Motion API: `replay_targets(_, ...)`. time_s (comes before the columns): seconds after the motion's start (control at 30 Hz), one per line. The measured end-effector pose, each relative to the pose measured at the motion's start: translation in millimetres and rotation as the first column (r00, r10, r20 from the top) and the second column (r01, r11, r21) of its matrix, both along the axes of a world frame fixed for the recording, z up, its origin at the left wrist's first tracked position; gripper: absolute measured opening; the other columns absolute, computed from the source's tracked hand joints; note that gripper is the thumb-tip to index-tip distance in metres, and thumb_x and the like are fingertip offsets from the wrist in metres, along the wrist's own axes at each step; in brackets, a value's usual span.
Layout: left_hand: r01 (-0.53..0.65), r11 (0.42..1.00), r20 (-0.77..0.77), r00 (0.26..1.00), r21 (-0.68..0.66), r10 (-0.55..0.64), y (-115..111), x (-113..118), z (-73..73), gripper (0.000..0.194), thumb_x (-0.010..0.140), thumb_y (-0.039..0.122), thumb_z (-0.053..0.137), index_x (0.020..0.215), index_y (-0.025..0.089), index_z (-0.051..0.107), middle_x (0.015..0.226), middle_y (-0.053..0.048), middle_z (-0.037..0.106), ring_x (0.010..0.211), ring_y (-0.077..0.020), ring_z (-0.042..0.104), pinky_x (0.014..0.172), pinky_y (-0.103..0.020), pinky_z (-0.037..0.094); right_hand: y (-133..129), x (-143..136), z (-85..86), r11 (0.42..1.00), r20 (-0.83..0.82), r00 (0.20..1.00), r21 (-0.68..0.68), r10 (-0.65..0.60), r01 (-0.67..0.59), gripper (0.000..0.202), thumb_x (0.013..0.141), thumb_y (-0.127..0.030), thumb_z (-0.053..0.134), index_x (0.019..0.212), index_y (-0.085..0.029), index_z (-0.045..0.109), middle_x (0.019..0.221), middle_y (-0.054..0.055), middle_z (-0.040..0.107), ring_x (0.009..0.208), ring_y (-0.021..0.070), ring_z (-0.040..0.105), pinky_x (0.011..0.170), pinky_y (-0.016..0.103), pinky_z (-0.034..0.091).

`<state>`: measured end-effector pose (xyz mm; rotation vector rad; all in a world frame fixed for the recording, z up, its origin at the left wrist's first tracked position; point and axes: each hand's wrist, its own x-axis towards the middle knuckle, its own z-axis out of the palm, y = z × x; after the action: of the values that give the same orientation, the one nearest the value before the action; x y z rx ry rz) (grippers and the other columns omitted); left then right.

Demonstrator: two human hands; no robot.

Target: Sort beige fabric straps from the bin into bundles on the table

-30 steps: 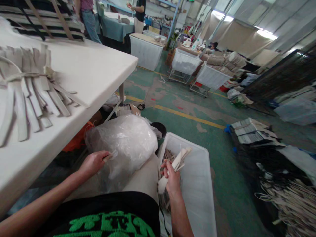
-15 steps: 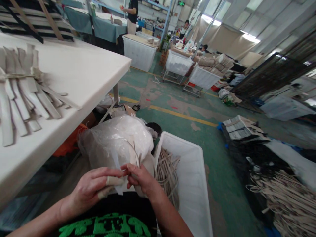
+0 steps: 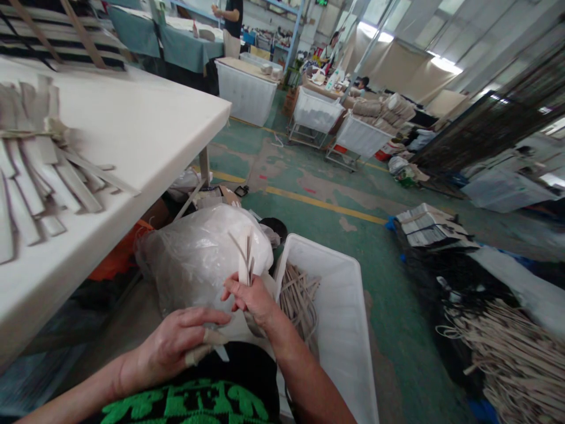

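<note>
My right hand (image 3: pixel 251 297) is closed around several thin beige strips (image 3: pixel 246 256), whose ends stand up above the fingers. To its left, my left hand (image 3: pixel 180 341) is bent, with tape on two fingers; a small pale strip (image 3: pixel 221 353) shows at its fingertips, apparently pinched. The two hands are a little apart, over my lap. Behind them lies a clear plastic bag (image 3: pixel 198 253) with white contents. A white bin (image 3: pixel 344 330) with long beige strips (image 3: pixel 299 297) stands to the right of my right hand.
A white table (image 3: pixel 154 118) on the left bears a tied bundle of strips (image 3: pixel 48 153). More strips (image 3: pixel 521 359) lie in a pile on the floor at right. White carts (image 3: pixel 315 111) and people stand farther back, beyond the green floor (image 3: pixel 326 176).
My left hand has moved down and away from my right hand, the pale strip lowering with it. The strips in my right hand now stand more upright.
</note>
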<state>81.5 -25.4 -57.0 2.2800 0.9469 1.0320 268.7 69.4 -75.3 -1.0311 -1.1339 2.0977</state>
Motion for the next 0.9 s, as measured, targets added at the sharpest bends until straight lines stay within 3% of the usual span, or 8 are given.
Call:
replay_targets(0.1,-0.175,0.981,0.124,0.975,-0.083,0.185,5.1,-3.9,3.4,0.014,0.097,0.023,0.057,0.106,0.022,0.069,0.112,-0.006,0.074,0.093,-0.0152,0.072,0.08,-0.021,0.058,-1.6,7.7,-5.3,0.998,0.029,0.998,0.04,0.048,-0.049,0.034,0.076,-0.046,0.068,0.065,-0.014,0.064,0.058,0.0,0.063,0.038,0.0042,0.033,0.045,0.021,0.044)
replay_targets(0.17,-0.313,0.945,0.162,0.931,-0.101,0.326,8.8,-7.7,5.8,0.011,0.094,0.021,0.061,0.101,0.022,0.069,0.109,-0.005,0.074,0.09,-0.0152,0.073,0.079,-0.021,0.058,-4.3,13.9,-10.2,0.992,-0.028,0.993,-0.049,0.111,-0.112,0.037,0.077,-0.05,0.066,0.068,-0.014,0.065,0.06,0.001,0.066,0.036,0.0037,0.03,0.045,0.022,0.045)
replay_targets(0.23,-0.36,0.93,0.168,0.914,-0.08,0.368,11.5,-10.3,7.5,0.01,0.093,0.02,0.063,0.1,0.023,0.07,0.109,-0.004,0.074,0.091,-0.0153,0.073,0.08,-0.021,0.058,-9.0,16.8,-16.7,0.971,-0.095,0.98,-0.151,0.172,-0.185,0.039,0.077,-0.052,0.066,0.081,-0.013,0.068,0.068,0.003,0.071,0.036,0.0028,0.026,0.045,0.022,0.046)
replay_targets(0.37,-0.236,0.972,0.14,0.962,0.001,0.233,11.3,-8.0,7.2,0.014,0.096,0.022,0.059,0.105,0.023,0.069,0.113,-0.006,0.072,0.092,-0.0153,0.073,0.078,-0.021,0.059,-19.6,9.5,-31.0,0.895,-0.233,0.948,-0.342,0.215,-0.287,0.046,0.082,-0.056,0.065,0.1,-0.014,0.067,0.075,0.0,0.069,0.038,0.0028,0.023,0.05,0.023,0.05)
replay_targets(0.5,-0.129,0.987,0.047,0.991,0.093,0.125,6.1,-0.5,4.0,0.019,0.098,0.022,0.055,0.114,0.024,0.066,0.119,-0.007,0.071,0.1,-0.0154,0.071,0.084,-0.022,0.058,-19.1,0.7,-32.4,0.89,-0.255,0.964,-0.419,0.077,-0.182,0.047,0.086,-0.06,0.06,0.099,-0.016,0.067,0.056,-0.008,0.048,0.039,0.0054,0.022,0.047,0.022,0.044)
replay_targets(0.67,-0.08,0.993,-0.009,0.997,0.084,0.081,1.4,4.1,-1.5,0.023,0.098,0.022,0.053,0.117,0.026,0.065,0.121,-0.005,0.071,0.102,-0.0153,0.07,0.087,-0.022,0.057,-12.4,0.5,-21.5,0.919,-0.238,0.971,-0.381,0.009,-0.102,0.039,0.077,-0.049,0.074,0.101,-0.019,0.068,0.077,-0.003,0.063,0.042,0.0031,0.027,0.048,0.02,0.04)
replay_targets(0.8,-0.035,0.999,0.023,0.999,0.037,0.034,-3.6,2.8,-4.9,0.024,0.096,0.025,0.057,0.118,0.027,0.066,0.121,-0.006,0.071,0.102,-0.0173,0.07,0.088,-0.023,0.056,-11.3,-1.4,-19.0,0.956,-0.169,0.985,-0.284,0.024,-0.072,0.034,0.07,-0.049,0.074,0.071,-0.016,0.065,0.047,-0.008,0.042,0.039,0.0045,0.021,0.042,0.02,0.032)
replay_targets(0.9,-0.068,0.986,0.152,0.984,-0.15,0.091,-5.3,-0.9,-4.5,0.03,0.097,0.043,0.053,0.112,0.023,0.068,0.116,-0.009,0.072,0.099,-0.0237,0.069,0.086,-0.03,0.057,-8.0,-0.1,-15.6,0.988,-0.1,0.992,-0.146,-0.072,0.057,0.031,0.069,-0.044,0.073,0.062,-0.017,0.06,0.041,-0.01,0.033,0.038,0.0052,0.022,0.04,0.02,0.028)
